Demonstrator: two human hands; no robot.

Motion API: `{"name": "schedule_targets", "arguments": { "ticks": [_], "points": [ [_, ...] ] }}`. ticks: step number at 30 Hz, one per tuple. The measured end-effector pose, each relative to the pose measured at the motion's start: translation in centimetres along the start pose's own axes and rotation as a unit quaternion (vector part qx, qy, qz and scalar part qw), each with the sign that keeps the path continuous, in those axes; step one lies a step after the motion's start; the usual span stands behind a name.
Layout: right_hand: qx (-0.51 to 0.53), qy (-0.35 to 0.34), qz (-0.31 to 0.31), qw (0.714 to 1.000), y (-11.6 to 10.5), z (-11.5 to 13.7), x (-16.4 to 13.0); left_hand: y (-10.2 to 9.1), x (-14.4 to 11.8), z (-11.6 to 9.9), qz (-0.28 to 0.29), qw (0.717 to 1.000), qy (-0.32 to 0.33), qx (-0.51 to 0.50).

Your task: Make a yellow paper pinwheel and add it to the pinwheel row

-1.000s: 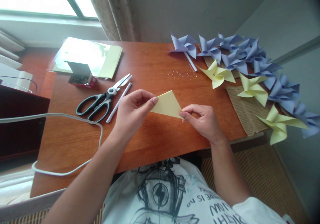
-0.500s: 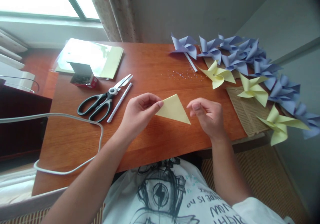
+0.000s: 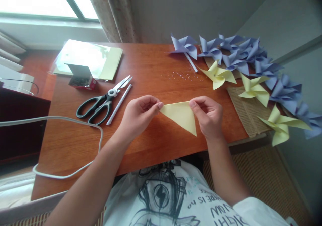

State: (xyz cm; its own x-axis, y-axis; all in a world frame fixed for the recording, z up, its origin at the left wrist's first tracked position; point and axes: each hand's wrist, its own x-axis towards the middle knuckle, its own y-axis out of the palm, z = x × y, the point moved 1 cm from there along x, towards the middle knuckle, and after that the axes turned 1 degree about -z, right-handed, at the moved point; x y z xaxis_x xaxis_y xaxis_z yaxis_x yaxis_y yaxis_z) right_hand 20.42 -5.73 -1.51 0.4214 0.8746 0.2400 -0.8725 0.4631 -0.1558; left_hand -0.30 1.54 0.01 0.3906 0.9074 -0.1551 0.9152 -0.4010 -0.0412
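A yellow sheet of paper folded into a triangle (image 3: pixel 181 116) is stretched between my two hands over the table. My left hand (image 3: pixel 142 115) pinches its left corner between thumb and fingers. At the upper right corner, my right hand (image 3: pixel 207 113) pinches it the same way. One point of the paper hangs down toward me. Left of my left hand lie black-handled scissors (image 3: pixel 107 100), their blades pointing away, and beside them a thin rolled paper stick (image 3: pixel 119 104).
Purple pinwheels (image 3: pixel 236 63) and yellow pinwheels (image 3: pixel 254 91) crowd the right side, some on corrugated cardboard (image 3: pixel 248 115). Small shiny bits (image 3: pixel 182 75) are scattered mid-table. A small open box (image 3: pixel 82 80) stands by stacked yellow paper (image 3: pixel 112 63). A white cable (image 3: pixel 102 135) loops at left.
My right hand has moved left and taken hold of the paper's far corner. The triangle has turned, its top edge now nearly level between both hands.
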Motion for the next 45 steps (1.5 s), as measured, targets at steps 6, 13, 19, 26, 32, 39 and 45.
{"name": "schedule_targets", "arguments": {
  "ticks": [6,13,19,26,32,39,45],
  "points": [
    [0.012,0.004,-0.024,1.000,0.0,-0.2,0.1,-0.2,0.1,0.1,-0.032,0.999,0.020,-0.003],
    [0.073,0.028,-0.079,0.994,1.1,-0.7,0.5,0.3,-0.1,0.6,-0.016,0.993,-0.001,-0.117],
    [0.106,0.072,0.013,0.992,3.4,0.2,-0.2,2.3,-0.6,1.4,0.057,0.979,-0.038,-0.193],
    [0.080,0.082,0.119,0.986,4.1,0.2,0.4,0.6,-0.2,1.1,-0.067,0.968,-0.020,-0.243],
    [0.063,0.114,0.192,0.973,5.2,-0.6,0.4,-0.1,-0.1,0.7,-0.079,0.967,0.009,-0.243],
    [0.096,0.093,0.190,0.973,5.2,0.2,0.1,0.5,-0.1,1.3,0.007,0.987,-0.033,-0.159],
    [0.128,0.136,0.145,0.972,5.1,-0.9,-0.2,0.9,0.2,1.7,0.013,0.993,-0.021,-0.119]
  ]
}}
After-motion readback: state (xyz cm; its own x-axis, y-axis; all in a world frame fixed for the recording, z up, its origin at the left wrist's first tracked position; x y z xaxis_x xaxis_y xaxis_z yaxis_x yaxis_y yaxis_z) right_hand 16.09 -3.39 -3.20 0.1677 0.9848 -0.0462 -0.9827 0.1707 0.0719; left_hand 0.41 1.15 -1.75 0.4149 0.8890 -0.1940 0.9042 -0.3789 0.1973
